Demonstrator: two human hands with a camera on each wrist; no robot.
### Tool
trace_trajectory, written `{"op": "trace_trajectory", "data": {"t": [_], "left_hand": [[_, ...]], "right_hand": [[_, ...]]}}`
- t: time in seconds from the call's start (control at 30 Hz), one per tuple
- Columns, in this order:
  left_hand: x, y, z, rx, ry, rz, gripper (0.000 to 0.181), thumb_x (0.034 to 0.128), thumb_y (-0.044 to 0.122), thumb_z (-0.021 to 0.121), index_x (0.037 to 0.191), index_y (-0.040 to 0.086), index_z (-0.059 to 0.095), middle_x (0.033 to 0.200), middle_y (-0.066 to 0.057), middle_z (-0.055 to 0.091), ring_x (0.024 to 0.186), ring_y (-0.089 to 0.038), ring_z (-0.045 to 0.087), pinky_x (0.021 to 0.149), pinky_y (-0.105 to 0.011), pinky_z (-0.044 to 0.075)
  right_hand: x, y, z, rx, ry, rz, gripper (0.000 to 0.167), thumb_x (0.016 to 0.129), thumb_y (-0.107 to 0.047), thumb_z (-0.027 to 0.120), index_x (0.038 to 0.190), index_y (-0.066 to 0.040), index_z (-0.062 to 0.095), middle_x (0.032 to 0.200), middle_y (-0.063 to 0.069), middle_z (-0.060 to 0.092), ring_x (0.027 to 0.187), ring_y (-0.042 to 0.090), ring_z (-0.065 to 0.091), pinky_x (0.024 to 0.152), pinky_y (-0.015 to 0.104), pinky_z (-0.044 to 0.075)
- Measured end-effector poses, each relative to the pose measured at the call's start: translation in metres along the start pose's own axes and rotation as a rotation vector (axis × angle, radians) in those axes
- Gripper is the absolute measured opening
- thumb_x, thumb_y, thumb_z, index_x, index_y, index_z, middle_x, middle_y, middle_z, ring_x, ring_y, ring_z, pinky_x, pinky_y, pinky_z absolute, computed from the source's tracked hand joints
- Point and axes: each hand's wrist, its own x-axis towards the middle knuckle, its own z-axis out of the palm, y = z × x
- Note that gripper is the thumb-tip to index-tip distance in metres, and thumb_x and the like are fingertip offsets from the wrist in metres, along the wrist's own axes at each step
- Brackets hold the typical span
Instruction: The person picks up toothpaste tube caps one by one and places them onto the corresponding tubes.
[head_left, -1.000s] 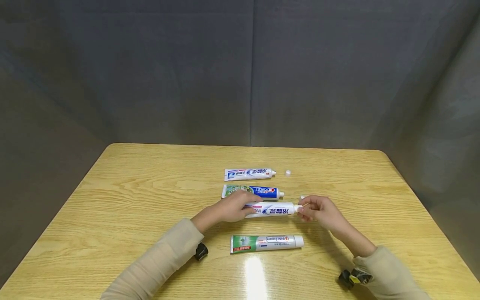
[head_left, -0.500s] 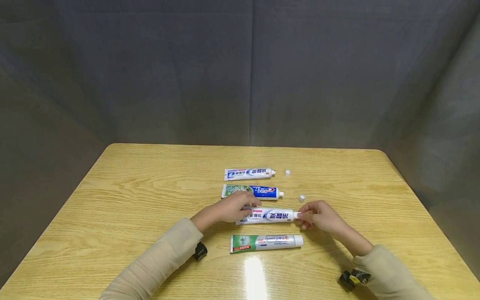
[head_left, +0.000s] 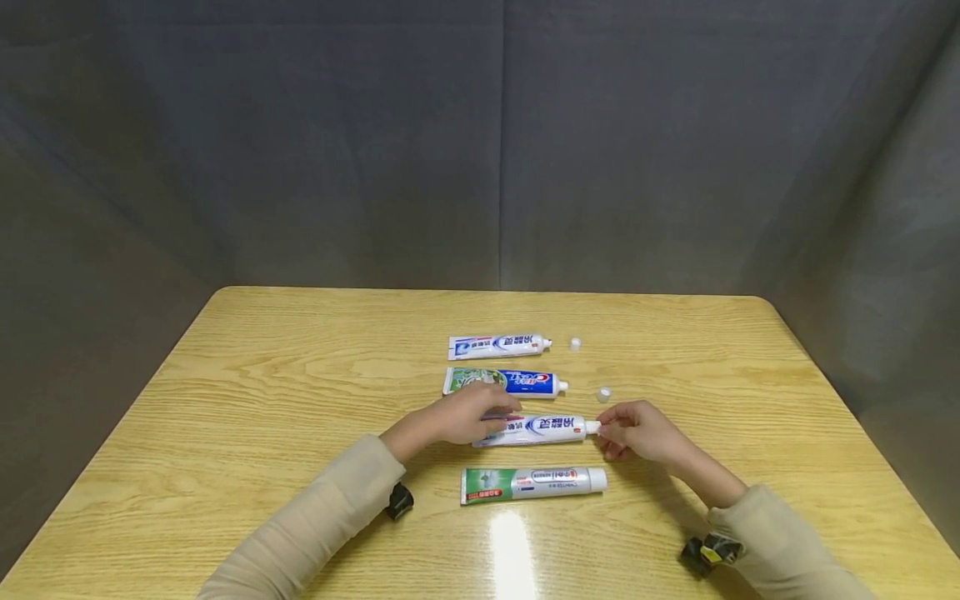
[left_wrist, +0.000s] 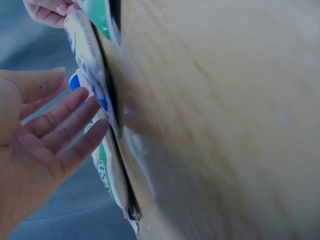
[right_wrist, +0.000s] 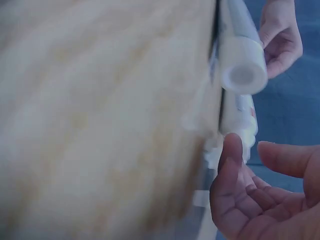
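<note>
A white toothpaste tube [head_left: 551, 428] with blue lettering lies on the table between my hands, its white tip [head_left: 592, 427] pointing right. My left hand [head_left: 472, 414] is over its flat tail; in the left wrist view its fingers [left_wrist: 65, 132] are extended beside the tube. My right hand [head_left: 639, 432] is at the tip, with thumb [right_wrist: 285, 156] and forefinger parted around it in the right wrist view. Beyond lies a blue and green Crest tube [head_left: 528, 383], partly covered by the left hand, its nozzle bare. Its white cap [head_left: 603, 394] stands to the right.
At the back lies a smaller white toothpaste tube [head_left: 498, 345], with a loose white cap [head_left: 575, 343] beside its nozzle. A green and silver toothpaste tube [head_left: 532, 484] with its cap on lies nearest the front of the wooden table [head_left: 262, 400]. Grey cloth [head_left: 360, 150] hangs behind.
The white tube has come down toward the front and lies on the table, away from the Crest tube. The right hand moved with it, then its fingers parted slightly from the tip.
</note>
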Motion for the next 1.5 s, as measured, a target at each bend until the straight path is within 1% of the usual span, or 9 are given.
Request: {"op": "trace_trajectory", "data": {"t": [0.17,0.3,0.4,0.63,0.97,1.13,1.27,1.4,1.5], "left_hand": [[0.0,0.0,-0.004,-0.028,0.006,0.0,0.03,0.087,0.009,0.06,0.116,0.001,0.059,0.104,-0.008,0.062,0.094,-0.018,0.058,0.082,-0.026,0.045],[0.0,-0.001,-0.007,-0.033,0.014,-0.011,0.03,0.0885,0.011,0.058,0.117,0.002,0.059,0.109,-0.008,0.061,0.099,-0.018,0.056,0.086,-0.028,0.044],[0.0,-0.002,-0.01,-0.046,0.024,-0.031,0.03,0.0897,0.012,0.057,0.117,0.002,0.059,0.111,-0.009,0.061,0.102,-0.018,0.055,0.086,-0.029,0.044],[-0.001,-0.008,-0.016,-0.049,0.052,-0.079,0.03,0.0893,0.012,0.058,0.117,0.001,0.059,0.112,-0.01,0.06,0.101,-0.019,0.055,0.086,-0.031,0.044],[0.002,-0.023,-0.021,-0.074,0.134,-0.071,0.025,0.0877,0.008,0.058,0.111,-0.001,0.062,0.104,-0.009,0.063,0.09,-0.016,0.057,0.079,-0.03,0.047],[0.004,-0.028,-0.023,-0.07,0.165,-0.117,0.024,0.0878,0.01,0.059,0.109,0.001,0.063,0.1,-0.007,0.064,0.088,-0.014,0.057,0.076,-0.026,0.046],[0.007,-0.033,-0.025,-0.087,0.199,-0.139,0.027,0.0863,0.01,0.061,0.11,-0.002,0.062,0.101,-0.011,0.063,0.088,-0.018,0.058,0.078,-0.029,0.047],[0.011,-0.038,-0.027,-0.111,0.21,-0.169,0.03,0.0843,0.009,0.063,0.111,-0.004,0.06,0.105,-0.015,0.062,0.091,-0.022,0.059,0.08,-0.035,0.047],[0.015,-0.041,-0.027,-0.113,0.196,-0.213,0.031,0.0836,0.012,0.065,0.111,-0.002,0.061,0.107,-0.013,0.062,0.093,-0.022,0.058,0.081,-0.034,0.047]], "right_hand": [[0.0,-0.004,-0.008,-0.03,0.043,-0.024,0.031,0.09,-0.002,0.05,0.113,0.017,0.048,0.081,0.016,0.063,0.069,0.025,0.062,0.059,0.033,0.05],[0.002,-0.006,-0.013,-0.029,0.083,-0.057,0.034,0.087,-0.002,0.055,0.115,0.017,0.047,0.075,0.017,0.062,0.063,0.027,0.06,0.053,0.032,0.047],[0.006,-0.005,-0.015,-0.052,0.125,-0.076,0.036,0.086,-0.004,0.058,0.115,0.015,0.048,0.072,0.017,0.06,0.06,0.027,0.058,0.054,0.033,0.048],[0.018,0.0,-0.02,-0.116,0.196,-0.046,0.039,0.085,-0.01,0.062,0.117,0.009,0.05,0.071,0.016,0.058,0.059,0.024,0.054,0.053,0.035,0.046],[0.035,0.005,-0.021,-0.161,0.225,-0.002,0.037,0.084,-0.015,0.065,0.112,0.008,0.055,0.068,0.01,0.062,0.056,0.019,0.057,0.054,0.032,0.049],[0.041,0.006,-0.021,-0.239,0.219,0.005,0.028,0.084,-0.016,0.065,0.101,0.006,0.06,0.065,0.008,0.062,0.051,0.016,0.055,0.05,0.03,0.048],[0.044,0.006,-0.021,-0.275,0.208,0.0,0.019,0.084,-0.012,0.065,0.092,0.005,0.062,0.066,0.007,0.063,0.052,0.015,0.056,0.05,0.03,0.048],[0.045,0.006,-0.023,-0.258,0.202,0.023,0.014,0.085,-0.008,0.062,0.09,0.005,0.062,0.067,0.007,0.063,0.054,0.015,0.057,0.052,0.03,0.049],[0.045,0.005,-0.024,-0.231,0.196,0.038,0.015,0.086,-0.007,0.059,0.092,0.007,0.062,0.068,0.008,0.062,0.055,0.016,0.057,0.052,0.031,0.048]]}}
